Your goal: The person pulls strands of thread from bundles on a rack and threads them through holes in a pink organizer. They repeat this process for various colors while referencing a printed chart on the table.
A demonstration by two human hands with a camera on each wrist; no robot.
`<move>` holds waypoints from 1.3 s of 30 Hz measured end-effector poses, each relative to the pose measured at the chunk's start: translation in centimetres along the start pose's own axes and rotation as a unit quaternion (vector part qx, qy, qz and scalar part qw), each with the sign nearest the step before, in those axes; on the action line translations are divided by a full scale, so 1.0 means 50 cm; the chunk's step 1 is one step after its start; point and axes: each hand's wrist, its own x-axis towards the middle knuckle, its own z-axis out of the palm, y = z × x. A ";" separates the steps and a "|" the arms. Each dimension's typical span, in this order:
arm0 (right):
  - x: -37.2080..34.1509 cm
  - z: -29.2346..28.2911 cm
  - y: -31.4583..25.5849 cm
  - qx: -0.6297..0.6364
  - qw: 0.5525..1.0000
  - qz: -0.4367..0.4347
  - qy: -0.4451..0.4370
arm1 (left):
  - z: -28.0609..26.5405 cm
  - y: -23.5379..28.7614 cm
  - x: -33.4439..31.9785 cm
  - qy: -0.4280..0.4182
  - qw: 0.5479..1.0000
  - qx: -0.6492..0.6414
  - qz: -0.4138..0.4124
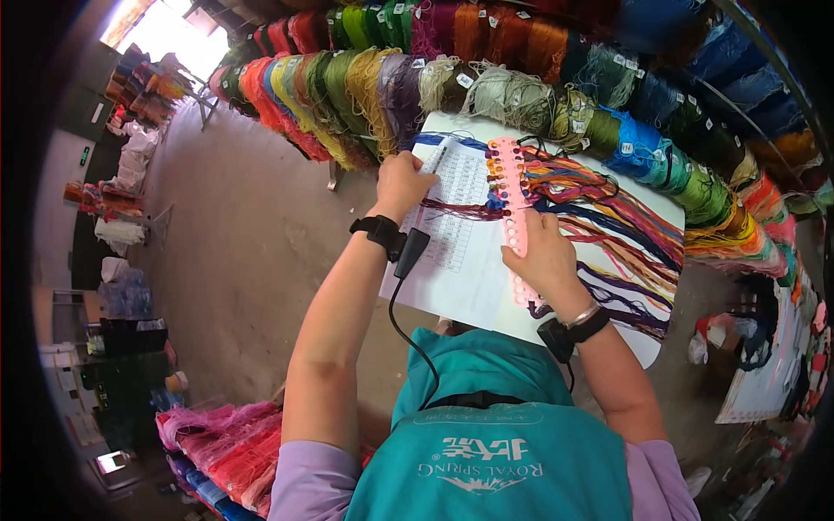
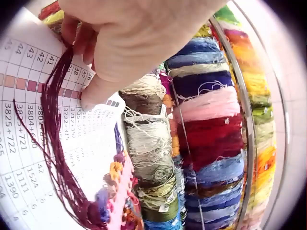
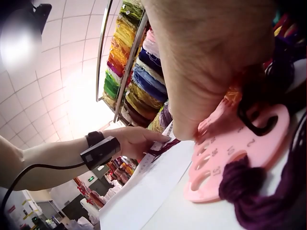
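Note:
My left hand (image 1: pixel 402 184) pinches the loose end of a burgundy thread bundle (image 2: pixel 55 124) over a printed colour chart (image 1: pixel 453 247) with numbers and swatches. The bundle runs across the sheet to a pink plastic thread holder (image 1: pixel 509 165) with holes along its edges. Gripping that holder's lower half, my right hand (image 1: pixel 547 260) has its thumb on the pink surface; part of the grip is hidden in the right wrist view. Many-coloured thread bundles (image 1: pixel 599 195) are knotted through the holes and trail right over a white board (image 1: pixel 473 314). A purple knot (image 3: pixel 242 179) sits at the holder's end.
Racks of hanging thread skeins (image 1: pixel 512 95) with small number tags curve closely past the board's far edge. Pink and red skeins (image 1: pixel 226 447) hang at the lower left. Grey floor (image 1: pixel 234 234) lies left of the board. A cable (image 1: pixel 401 326) runs from the left wrist camera.

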 end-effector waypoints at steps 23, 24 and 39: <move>0.004 -0.017 0.002 0.049 0.997 0.057 0.002 | 0.025 0.018 -0.005 0.020 0.988 -0.151 -0.019; 0.006 -0.017 0.005 0.053 0.997 0.052 0.004 | 0.023 0.023 -0.005 0.024 0.989 -0.146 -0.012; 0.047 -0.022 0.058 0.403 0.909 0.094 -0.048 | 0.054 0.062 -0.003 0.016 0.989 -0.136 0.062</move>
